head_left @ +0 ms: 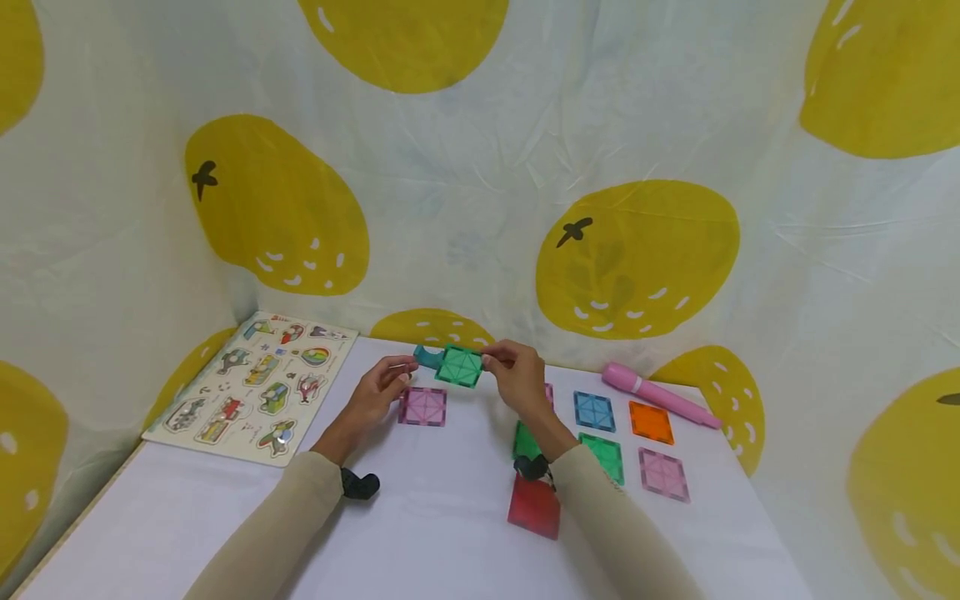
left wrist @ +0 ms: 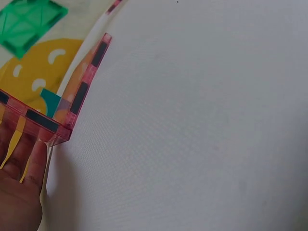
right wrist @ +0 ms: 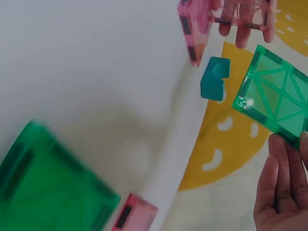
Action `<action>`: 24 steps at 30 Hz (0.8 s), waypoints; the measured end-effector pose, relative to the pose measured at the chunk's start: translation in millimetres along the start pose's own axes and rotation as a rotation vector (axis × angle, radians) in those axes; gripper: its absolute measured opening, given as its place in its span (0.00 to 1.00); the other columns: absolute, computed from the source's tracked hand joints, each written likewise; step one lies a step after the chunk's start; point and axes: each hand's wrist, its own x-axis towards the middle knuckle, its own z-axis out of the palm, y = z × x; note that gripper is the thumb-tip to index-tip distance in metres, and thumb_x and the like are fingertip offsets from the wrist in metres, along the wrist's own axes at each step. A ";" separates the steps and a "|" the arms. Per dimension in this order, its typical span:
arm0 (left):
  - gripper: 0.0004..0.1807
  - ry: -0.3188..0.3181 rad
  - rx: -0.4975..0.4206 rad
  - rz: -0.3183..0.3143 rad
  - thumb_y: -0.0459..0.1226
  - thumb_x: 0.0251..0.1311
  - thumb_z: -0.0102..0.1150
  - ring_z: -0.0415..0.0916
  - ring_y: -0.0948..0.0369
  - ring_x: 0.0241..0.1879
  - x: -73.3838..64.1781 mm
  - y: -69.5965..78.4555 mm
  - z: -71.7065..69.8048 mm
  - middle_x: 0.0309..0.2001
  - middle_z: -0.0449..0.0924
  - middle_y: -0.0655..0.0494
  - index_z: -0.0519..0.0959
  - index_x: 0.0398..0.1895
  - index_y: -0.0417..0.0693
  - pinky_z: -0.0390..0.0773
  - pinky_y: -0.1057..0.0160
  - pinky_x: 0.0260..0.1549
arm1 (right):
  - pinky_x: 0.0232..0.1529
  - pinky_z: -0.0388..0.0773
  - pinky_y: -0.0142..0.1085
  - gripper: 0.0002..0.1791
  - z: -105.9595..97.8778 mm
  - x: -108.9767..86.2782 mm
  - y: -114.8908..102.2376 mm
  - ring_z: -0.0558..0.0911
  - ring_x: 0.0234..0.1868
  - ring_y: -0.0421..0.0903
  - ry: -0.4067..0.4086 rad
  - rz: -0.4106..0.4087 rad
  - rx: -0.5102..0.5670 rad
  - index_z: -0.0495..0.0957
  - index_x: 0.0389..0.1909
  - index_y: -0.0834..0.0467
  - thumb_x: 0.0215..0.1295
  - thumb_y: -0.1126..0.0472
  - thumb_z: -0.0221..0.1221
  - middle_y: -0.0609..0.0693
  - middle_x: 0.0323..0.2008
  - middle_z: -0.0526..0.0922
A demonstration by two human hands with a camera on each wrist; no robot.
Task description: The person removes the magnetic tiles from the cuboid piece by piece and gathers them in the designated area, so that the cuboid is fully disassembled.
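Note:
My right hand [head_left: 521, 377] pinches a green magnetic tile [head_left: 459, 367] at its right edge, with the tile raised near the back of the table. My left hand [head_left: 377, 392] is at the left edge of a pink magnetic tile [head_left: 423, 407]. Two pink tiles meet at a corner in the left wrist view, one a side wall [left wrist: 89, 79]. Left fingers [right wrist: 245, 26] extend straight behind see-through pink plastic in the right wrist view. Beyond the pink pieces sits a small curved teal block [right wrist: 215, 79], which the green tile overlaps in the head view.
Right of my hands lie blue [head_left: 594, 412], orange [head_left: 651, 423], green [head_left: 602, 457], pink [head_left: 663, 474] and red [head_left: 535, 505] tiles. My right forearm partly hides others. A pink stick-shaped toy [head_left: 660, 396] lies behind. A picture puzzle board [head_left: 255, 387] occupies the left. Patterned cloth [head_left: 450, 208] hangs behind the table.

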 end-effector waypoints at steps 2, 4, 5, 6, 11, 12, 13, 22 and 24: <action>0.23 0.004 0.007 -0.004 0.40 0.84 0.49 0.66 0.51 0.79 -0.1 -0.1 -0.3 0.76 0.72 0.53 0.67 0.77 0.55 0.67 0.42 0.79 | 0.50 0.89 0.41 0.05 -11.4 -7.1 0.6 0.92 0.42 0.50 -0.010 -0.002 -0.006 0.90 0.44 0.52 0.73 0.60 0.67 0.51 0.38 0.92; 0.23 0.002 0.014 -0.006 0.40 0.84 0.49 0.66 0.51 0.79 -0.3 0.0 -0.4 0.76 0.72 0.54 0.66 0.77 0.55 0.67 0.42 0.79 | 0.44 0.89 0.37 0.05 -22.9 -15.4 2.2 0.91 0.42 0.52 -0.024 0.006 -0.016 0.90 0.45 0.49 0.74 0.59 0.66 0.50 0.39 0.92; 0.23 0.001 0.017 -0.007 0.41 0.84 0.49 0.66 0.51 0.79 -0.3 0.0 -0.6 0.76 0.72 0.54 0.66 0.77 0.55 0.67 0.42 0.79 | 0.43 0.88 0.35 0.05 -28.5 -19.6 2.8 0.91 0.43 0.52 -0.030 0.013 -0.022 0.90 0.46 0.49 0.75 0.59 0.66 0.50 0.40 0.92; 0.23 0.001 0.015 -0.006 0.41 0.84 0.50 0.66 0.51 0.79 -0.3 0.1 -0.7 0.76 0.72 0.54 0.66 0.77 0.55 0.66 0.42 0.79 | 0.42 0.88 0.33 0.06 -34.0 -23.6 4.1 0.91 0.44 0.53 -0.034 0.020 -0.027 0.90 0.47 0.48 0.75 0.58 0.66 0.49 0.41 0.92; 0.21 -0.001 0.019 0.002 0.41 0.83 0.50 0.66 0.52 0.79 -0.4 0.6 -1.1 0.76 0.72 0.54 0.68 0.75 0.57 0.66 0.42 0.79 | 0.45 0.88 0.31 0.07 -61.8 -44.1 8.5 0.90 0.46 0.52 -0.032 0.059 -0.069 0.90 0.49 0.48 0.76 0.59 0.65 0.49 0.44 0.91; 0.21 0.000 0.021 0.003 0.41 0.83 0.50 0.66 0.52 0.79 -0.5 0.8 -1.1 0.76 0.73 0.54 0.68 0.75 0.57 0.66 0.42 0.79 | 0.45 0.88 0.31 0.07 -67.4 -47.7 9.9 0.90 0.46 0.52 -0.029 0.063 -0.076 0.90 0.49 0.49 0.75 0.58 0.65 0.49 0.43 0.91; 0.21 0.000 0.024 0.003 0.40 0.83 0.50 0.66 0.52 0.79 -0.6 1.0 -1.2 0.76 0.72 0.53 0.68 0.75 0.58 0.66 0.42 0.79 | 0.46 0.88 0.31 0.07 -73.1 -51.4 11.0 0.90 0.46 0.53 -0.028 0.070 -0.082 0.90 0.49 0.49 0.75 0.58 0.65 0.50 0.43 0.92; 0.21 0.006 0.027 -0.006 0.41 0.84 0.49 0.67 0.53 0.79 0.5 1.4 -0.5 0.75 0.73 0.55 0.68 0.74 0.58 0.67 0.44 0.79 | 0.50 0.85 0.25 0.10 -120.4 -87.4 27.4 0.90 0.48 0.50 -0.032 0.167 -0.157 0.88 0.53 0.50 0.77 0.58 0.63 0.51 0.46 0.91; 0.20 0.007 0.028 -0.012 0.41 0.84 0.49 0.67 0.53 0.78 0.7 1.2 -0.2 0.75 0.74 0.56 0.68 0.74 0.60 0.68 0.44 0.79 | 0.49 0.85 0.24 0.10 -129.2 -96.1 31.1 0.90 0.49 0.50 -0.032 0.201 -0.177 0.88 0.53 0.50 0.77 0.58 0.63 0.52 0.48 0.91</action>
